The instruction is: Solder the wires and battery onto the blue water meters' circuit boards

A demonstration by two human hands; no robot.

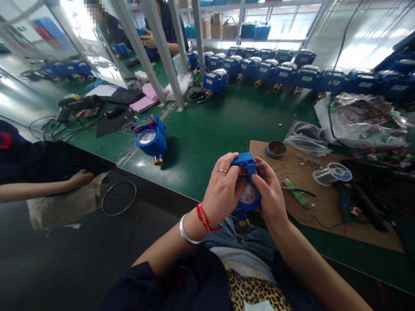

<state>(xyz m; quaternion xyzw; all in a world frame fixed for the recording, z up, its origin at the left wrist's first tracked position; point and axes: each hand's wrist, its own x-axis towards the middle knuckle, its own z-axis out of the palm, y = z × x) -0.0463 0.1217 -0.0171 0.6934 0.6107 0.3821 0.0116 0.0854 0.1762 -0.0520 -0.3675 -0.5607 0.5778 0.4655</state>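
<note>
Between my two hands, at the table's front edge, is a blue water meter with a round clear dial and a brass pipe end pointing down toward my lap. My left hand is closed over its left side and top, the fingers reaching into the housing at the dial's upper edge. My right hand grips the opposite side, thumb on the blue housing by the dial. What the left fingertips touch inside is hidden. To the left on the green table, another blue water meter stands with its top open and thin wires showing.
Brown cardboard at right carries a solder spool, a round tin and a green tube. Bagged wired parts lie behind. Rows of blue meters line the back. Metal posts rise at left; a co-worker's arm is far left.
</note>
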